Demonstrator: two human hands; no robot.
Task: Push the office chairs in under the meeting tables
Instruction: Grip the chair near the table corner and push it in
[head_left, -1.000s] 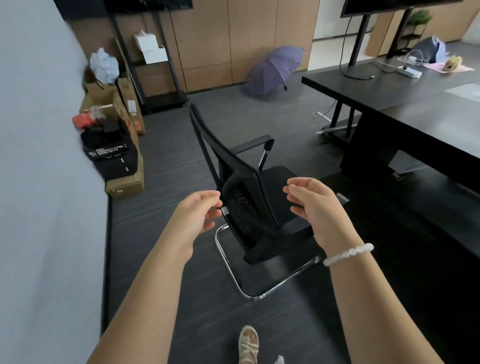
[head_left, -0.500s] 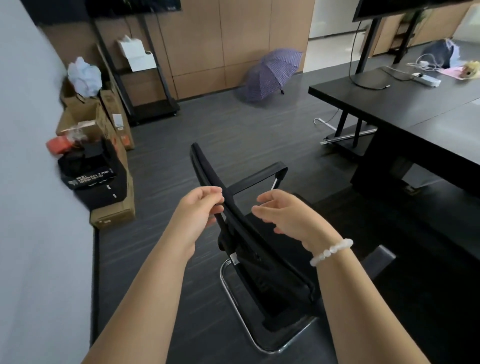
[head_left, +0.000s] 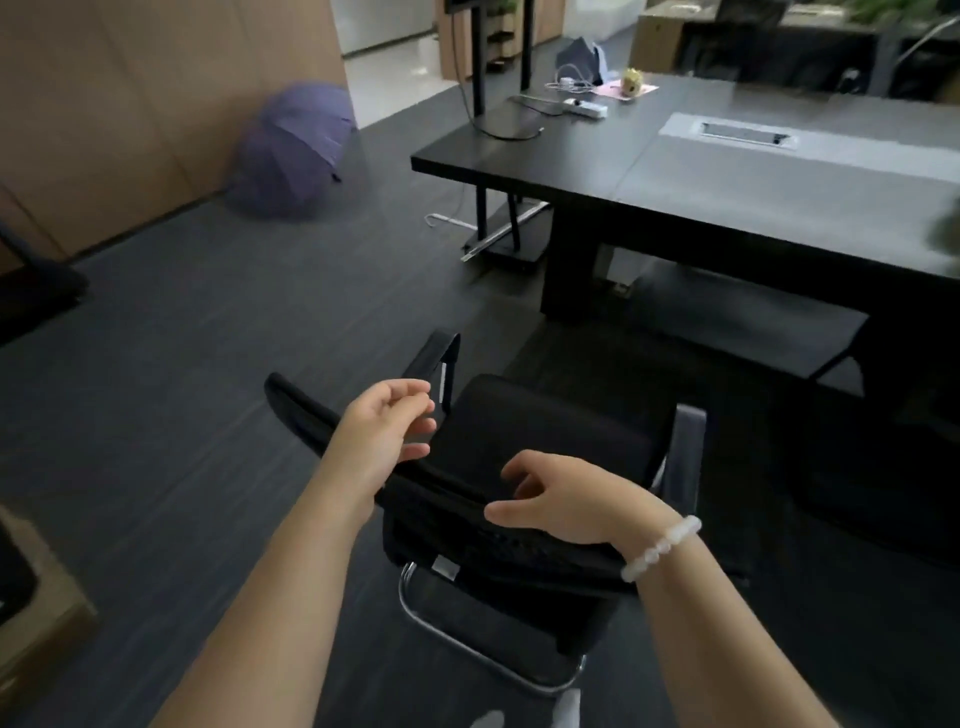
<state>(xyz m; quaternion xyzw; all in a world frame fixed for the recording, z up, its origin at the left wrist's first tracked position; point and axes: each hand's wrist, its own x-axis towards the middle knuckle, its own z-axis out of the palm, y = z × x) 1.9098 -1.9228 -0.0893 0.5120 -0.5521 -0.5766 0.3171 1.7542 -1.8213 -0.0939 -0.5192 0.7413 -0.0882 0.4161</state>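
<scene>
A black mesh office chair (head_left: 545, 431) on a chrome sled base stands in front of me, its seat turned toward the black meeting table (head_left: 571, 171) at the upper right. Bare floor separates chair and table. My left hand (head_left: 384, 431) rests its wrist on the top edge of the backrest. Its fingers are loosely curled and apart beyond the edge, around nothing. My right hand (head_left: 561, 499), with a white bead bracelet, straddles the same edge further right, thumb on the near side and fingers over the far side.
A purple open umbrella (head_left: 296, 150) lies on the floor by the wooden wall. A screen stand (head_left: 480, 52) rises at the table's far end, its base (head_left: 509, 244) and cables below. A power strip (head_left: 587, 108) lies on the table. A cardboard box (head_left: 36, 597) sits at bottom left.
The chair has swung round so its seat faces the table, and my view has turned right with it. My left hand has loosened from the backrest edge; my right hand has settled onto it.
</scene>
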